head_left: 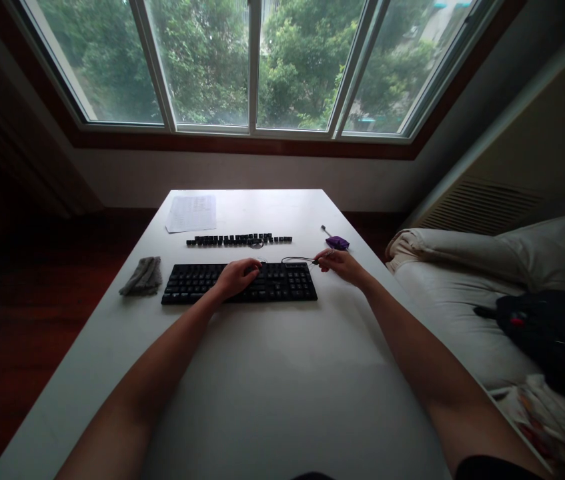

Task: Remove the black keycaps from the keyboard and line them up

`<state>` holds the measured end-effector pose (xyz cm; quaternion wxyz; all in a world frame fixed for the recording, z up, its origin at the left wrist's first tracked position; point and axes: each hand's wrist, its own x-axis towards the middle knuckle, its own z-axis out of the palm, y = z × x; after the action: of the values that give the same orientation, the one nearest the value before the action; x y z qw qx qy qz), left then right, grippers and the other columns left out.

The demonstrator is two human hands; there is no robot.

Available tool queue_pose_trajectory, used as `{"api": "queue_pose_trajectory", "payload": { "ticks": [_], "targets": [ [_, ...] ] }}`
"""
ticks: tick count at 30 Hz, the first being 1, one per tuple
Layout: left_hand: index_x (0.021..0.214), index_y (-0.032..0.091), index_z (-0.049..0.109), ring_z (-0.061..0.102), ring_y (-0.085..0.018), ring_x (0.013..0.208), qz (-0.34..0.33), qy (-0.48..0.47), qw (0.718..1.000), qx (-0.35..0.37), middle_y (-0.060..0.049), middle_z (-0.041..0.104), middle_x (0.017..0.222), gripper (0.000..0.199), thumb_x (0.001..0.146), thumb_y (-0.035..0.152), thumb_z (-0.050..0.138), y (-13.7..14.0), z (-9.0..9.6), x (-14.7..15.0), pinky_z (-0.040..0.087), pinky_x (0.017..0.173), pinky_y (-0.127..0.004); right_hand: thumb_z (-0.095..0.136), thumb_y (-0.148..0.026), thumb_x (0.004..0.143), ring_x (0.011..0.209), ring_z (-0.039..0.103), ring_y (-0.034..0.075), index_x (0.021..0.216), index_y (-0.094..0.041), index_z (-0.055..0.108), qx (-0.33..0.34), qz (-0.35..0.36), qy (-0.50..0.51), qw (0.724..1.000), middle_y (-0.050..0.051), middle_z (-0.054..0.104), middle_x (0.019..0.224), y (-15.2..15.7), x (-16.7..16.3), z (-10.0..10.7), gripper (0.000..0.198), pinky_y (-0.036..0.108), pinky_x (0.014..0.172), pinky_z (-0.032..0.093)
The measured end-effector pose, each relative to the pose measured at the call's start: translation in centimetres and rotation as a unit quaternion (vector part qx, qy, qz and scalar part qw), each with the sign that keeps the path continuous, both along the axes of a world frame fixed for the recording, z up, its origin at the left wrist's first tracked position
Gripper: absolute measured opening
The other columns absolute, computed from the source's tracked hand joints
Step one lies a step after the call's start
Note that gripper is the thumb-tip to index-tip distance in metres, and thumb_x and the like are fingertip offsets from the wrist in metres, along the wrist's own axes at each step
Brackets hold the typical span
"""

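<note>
A black keyboard [197,283] lies flat on the white table. My left hand [237,277] is over its middle, with the fingers curled at its back edge; what they pinch, if anything, is hidden. Beyond the keyboard's right end, my right hand [339,263] is closed on a thin black cable [297,259], which runs behind the keyboard's back edge. A row of loose black keycaps [232,240] stands behind the keyboard, with a dark coiled loop [256,245] at it. Just past my right hand is a small purple item [338,243] beside a thin brush-like stick [325,231].
A folded grey cloth [143,275] lies left of the keyboard. Printed paper sheets [192,213] are at the far left of the white table [282,373]. To the right stands a bed or couch [452,287] with a dark bag [552,333]. A window [302,67] is ahead.
</note>
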<state>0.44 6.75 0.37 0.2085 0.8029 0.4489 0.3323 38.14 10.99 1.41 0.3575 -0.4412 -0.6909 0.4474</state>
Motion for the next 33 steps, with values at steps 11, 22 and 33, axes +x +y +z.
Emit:
{"api": "queue_pose_trajectory", "payload": {
  "ticks": [11,22,33],
  "targets": [
    [0.108,0.024,0.069,0.059,-0.014,0.07,-0.001,0.007,1.0,-0.004,-0.001,0.073,0.096,0.024,0.089,0.032,0.059,-0.1,0.1,0.1,0.046,0.07,-0.026,0.072,-0.063,0.075,0.069,0.063,0.019,0.097,-0.018,0.071,0.022,-0.03,-0.023,0.999,0.005,0.069,0.077,-0.5,0.2,0.1,0.05,0.037,0.071,0.056],
    [0.108,0.024,0.07,0.059,-0.014,0.069,0.002,0.009,1.0,-0.006,-0.002,0.074,0.097,0.024,0.089,0.034,0.058,0.0,0.1,0.2,0.047,0.071,-0.027,0.062,-0.056,0.085,0.07,0.062,0.018,0.092,-0.02,0.072,0.146,0.024,-0.201,0.969,0.006,0.071,0.081,-0.3,-2.8,3.1,0.038,0.032,0.069,0.05],
    [0.107,0.024,0.07,0.059,-0.014,0.069,0.0,0.005,1.0,-0.004,-0.002,0.073,0.095,0.024,0.089,0.033,0.057,-0.1,0.1,0.2,0.047,0.071,-0.027,0.064,-0.055,0.085,0.071,0.066,0.02,0.095,-0.019,0.074,0.159,0.042,-0.163,0.973,0.008,0.073,0.086,-1.4,-1.6,2.7,0.039,0.035,0.07,0.053]
  ]
}}
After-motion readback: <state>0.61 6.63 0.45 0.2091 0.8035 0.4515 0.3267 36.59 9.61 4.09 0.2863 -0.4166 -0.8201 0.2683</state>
